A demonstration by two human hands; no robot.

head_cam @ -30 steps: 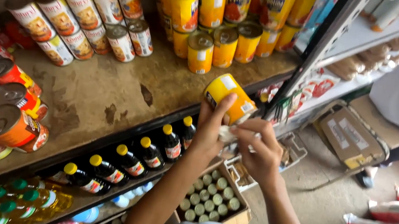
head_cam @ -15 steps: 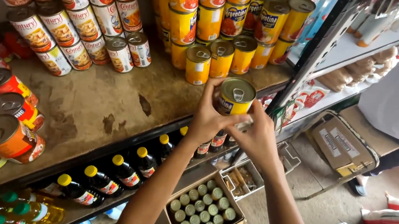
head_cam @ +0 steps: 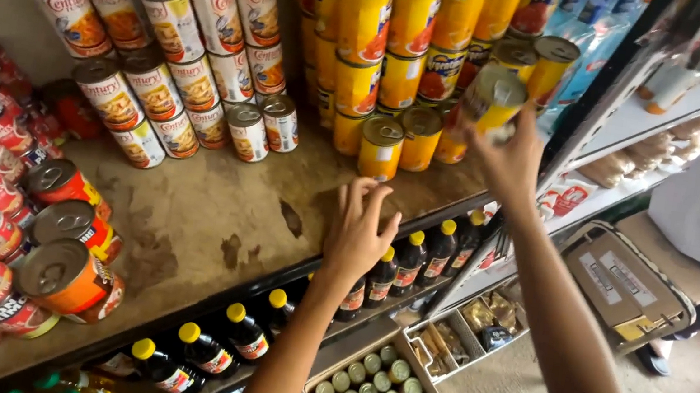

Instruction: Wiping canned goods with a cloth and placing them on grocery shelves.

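The right hand (head_cam: 510, 160) grips a yellow can (head_cam: 493, 98), tilted, above the stacked yellow cans (head_cam: 406, 58) at the shelf's (head_cam: 208, 231) back right corner. The left hand (head_cam: 356, 229) rests open on the front edge. It seems the placing step; next comes lowering the can upright onto the stack.

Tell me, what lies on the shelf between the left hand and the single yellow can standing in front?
Only bare, stained shelf board lies between the left hand and the front yellow can, as the head view shows.
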